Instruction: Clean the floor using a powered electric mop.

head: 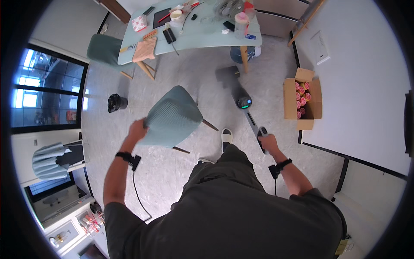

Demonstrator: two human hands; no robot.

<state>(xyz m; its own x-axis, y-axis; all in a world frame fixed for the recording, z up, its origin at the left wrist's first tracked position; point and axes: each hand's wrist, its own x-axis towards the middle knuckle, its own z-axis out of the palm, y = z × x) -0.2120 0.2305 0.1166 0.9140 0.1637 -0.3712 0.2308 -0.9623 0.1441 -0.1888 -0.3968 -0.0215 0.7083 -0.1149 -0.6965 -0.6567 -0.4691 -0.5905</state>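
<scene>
My right hand [269, 142] is closed around the grey handle of a cordless floor cleaner [242, 98], which slants forward across the grey floor. A small display glows on its dark body. The blurred cleaner head [227, 73] rests near a wooden table leg. To the left, my left hand [137, 129] grips the edge of a green upholstered chair [174, 116]; the fingers are partly hidden behind it. This chair stands at an angle, apart from the table, with dark legs showing on its right side.
A glass-topped table [194, 42] with many small items stands ahead, with a second green chair [105, 51] at its left. An open cardboard box [288, 100] of pink-lidded containers sits by the right wall. A black waste bin [117, 103] stands left; a blue water bottle [237, 55] is under the table.
</scene>
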